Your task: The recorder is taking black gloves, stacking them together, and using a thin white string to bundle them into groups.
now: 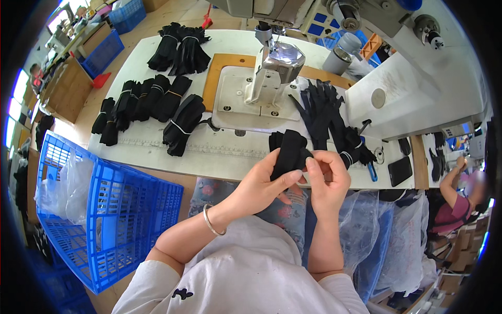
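Note:
Both of my hands meet over the table's front edge around a bunch of black fabric strips [289, 153]. My left hand [269, 180] wraps the bunch from the left, thumb across its lower end. At its right side, my right hand [328, 180] pinches with thumb and forefinger against the bunch's edge. Just beyond them on the right lies a loose spread of black strips [321, 110], beside a tied black bundle [355, 152]. To the left, a black bundle [184, 125] with a pale band round it lies on the table.
A sewing machine [277, 65] stands mid-table. More tied bundles [141, 99] lie at the left and far left. A blue crate [133, 209] with plastic bags is at my left. On the right are blue-handled snips [372, 171] and a black phone [400, 171]. Another person [457, 204] works farther right.

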A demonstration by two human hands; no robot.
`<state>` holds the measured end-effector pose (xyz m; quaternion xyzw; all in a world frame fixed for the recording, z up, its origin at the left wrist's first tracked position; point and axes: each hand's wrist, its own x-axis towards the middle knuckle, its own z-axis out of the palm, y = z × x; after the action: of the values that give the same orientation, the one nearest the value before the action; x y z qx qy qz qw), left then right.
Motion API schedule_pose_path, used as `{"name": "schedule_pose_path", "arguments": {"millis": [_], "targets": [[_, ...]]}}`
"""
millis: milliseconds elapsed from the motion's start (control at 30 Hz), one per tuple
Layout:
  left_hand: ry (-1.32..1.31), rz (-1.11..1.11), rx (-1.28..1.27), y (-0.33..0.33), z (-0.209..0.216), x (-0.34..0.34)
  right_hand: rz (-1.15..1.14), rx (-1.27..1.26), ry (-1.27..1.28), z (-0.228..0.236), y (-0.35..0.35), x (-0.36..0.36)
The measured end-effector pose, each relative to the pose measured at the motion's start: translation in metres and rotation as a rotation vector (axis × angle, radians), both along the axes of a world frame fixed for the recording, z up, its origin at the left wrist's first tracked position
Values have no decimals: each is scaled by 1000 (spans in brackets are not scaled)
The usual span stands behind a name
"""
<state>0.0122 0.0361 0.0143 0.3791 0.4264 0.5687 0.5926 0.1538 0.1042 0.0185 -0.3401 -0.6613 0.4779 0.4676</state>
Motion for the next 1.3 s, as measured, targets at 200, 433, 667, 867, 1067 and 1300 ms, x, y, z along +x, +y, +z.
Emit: {"name": "schedule_pose_path", "arguments": {"millis": [200, 433, 667, 867, 1067, 1300], "targets": [[-287, 75, -112, 0, -2, -2, 10, 268, -75, -1, 6, 2], [-243, 252, -87, 0, -1, -6, 187, -197, 222, 8, 9, 47], [-164, -121, 4, -10, -10, 10, 131, 117, 37, 9, 5, 16], [199, -183, -78, -10, 5, 28, 155, -76, -70, 6, 4, 26], [566, 248, 180, -15, 0, 7, 187, -222, -34, 10, 27, 23], [1413, 444, -31, 17, -34, -23, -53, 18, -405, -52, 60, -17]]}}
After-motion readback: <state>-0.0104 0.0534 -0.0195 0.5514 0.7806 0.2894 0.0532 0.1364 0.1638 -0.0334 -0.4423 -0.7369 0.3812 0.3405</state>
